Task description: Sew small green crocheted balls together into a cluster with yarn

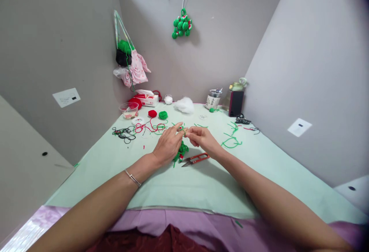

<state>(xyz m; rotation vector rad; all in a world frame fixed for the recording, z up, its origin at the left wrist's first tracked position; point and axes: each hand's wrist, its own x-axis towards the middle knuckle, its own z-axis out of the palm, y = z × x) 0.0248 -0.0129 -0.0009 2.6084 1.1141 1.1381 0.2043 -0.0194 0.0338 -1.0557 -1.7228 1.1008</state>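
Over the middle of the table my left hand (pixel 169 142) is closed on a green crocheted piece (pixel 181 151), which hangs down beneath its fingers with bits of red and white on it. Close against it, my right hand (pixel 201 136) pinches something small at the fingertips, perhaps a yarn end or a thin hook; it is too small to make out. The two hands' fingertips meet. Just below my right hand lies a pair of orange-handled thread snips (pixel 196 159), blades pointing left. Part of the green piece is hidden behind my left hand.
Black cord (pixel 123 133), red yarn (pixel 144 127) and green yarn scraps (pixel 232 140) lie around the hands. Farther back are a red ball (pixel 152 113), a green ball (pixel 163 115), white stuffing (pixel 185 106), a can (pixel 213 100) and a phone (pixel 236 103). Grey partitions (pixel 201 60) enclose the table.
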